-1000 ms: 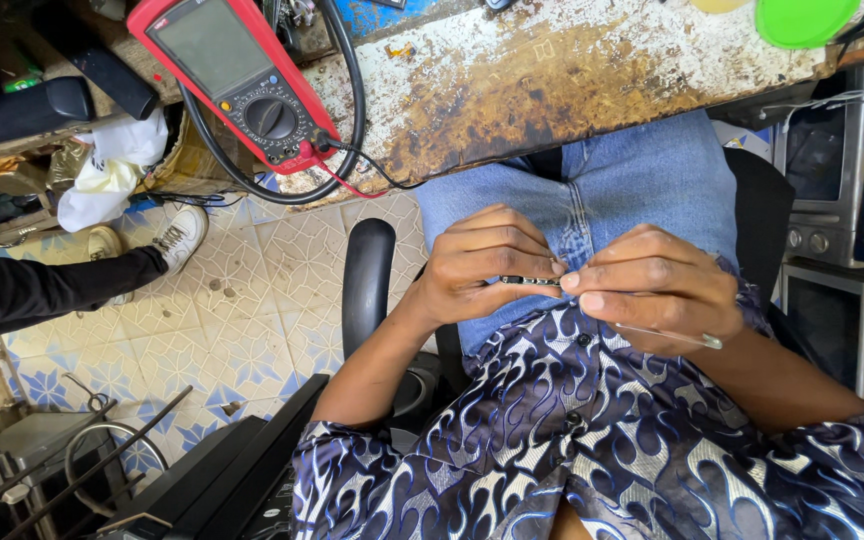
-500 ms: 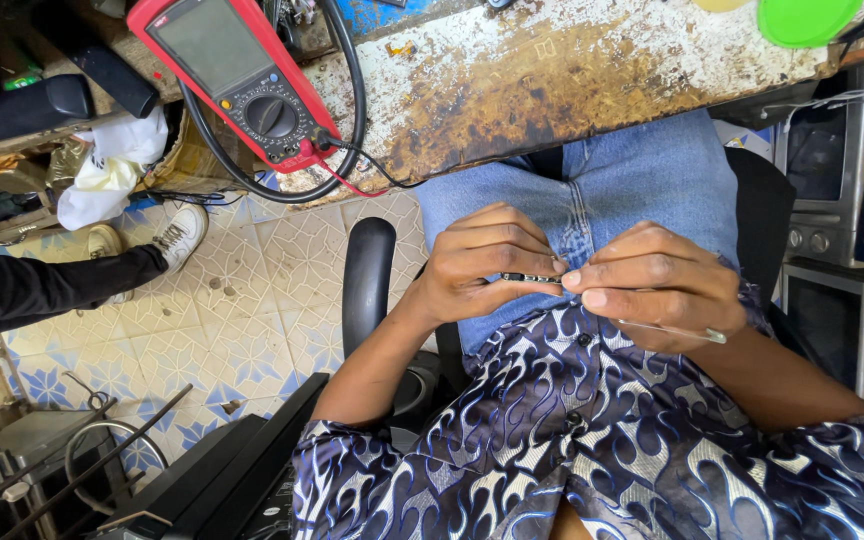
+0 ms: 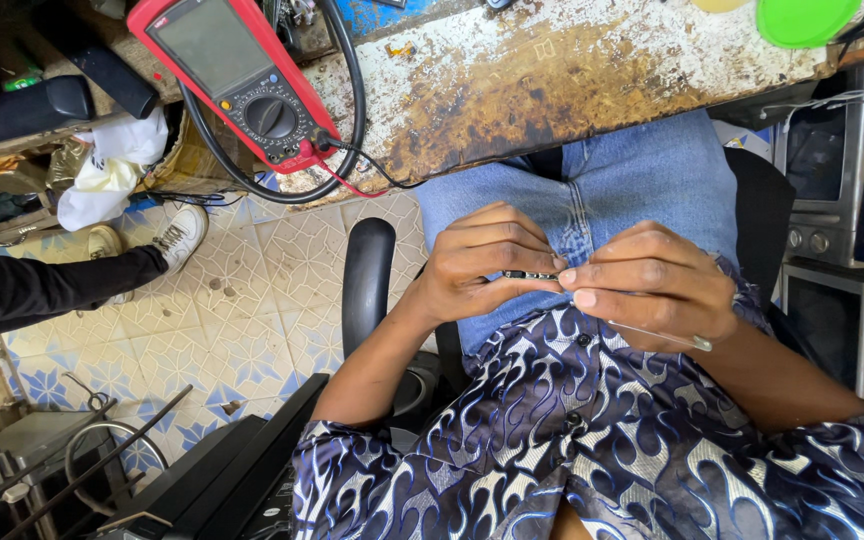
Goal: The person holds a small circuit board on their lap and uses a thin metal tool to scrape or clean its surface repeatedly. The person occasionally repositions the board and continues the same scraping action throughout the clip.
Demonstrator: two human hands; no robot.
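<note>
Frame center: left hand (image 3: 477, 265) and right hand (image 3: 652, 285) fingers both pinch a small dark metal part (image 3: 529, 274) over lap; red multimeter (image 3: 237, 75) on counter (image 3: 552, 80) upper left.

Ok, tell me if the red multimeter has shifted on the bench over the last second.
No. The red multimeter lies at the same spot by the bench edge.

Rusty, flaking painted metal tabletop (image 3: 552, 90), glossy red plastic multimeter (image 3: 237, 75)

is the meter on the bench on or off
It looks off: the meter lies face up on the bench with a blank grey screen, no digits showing. Its dial position is too small to read.
</note>
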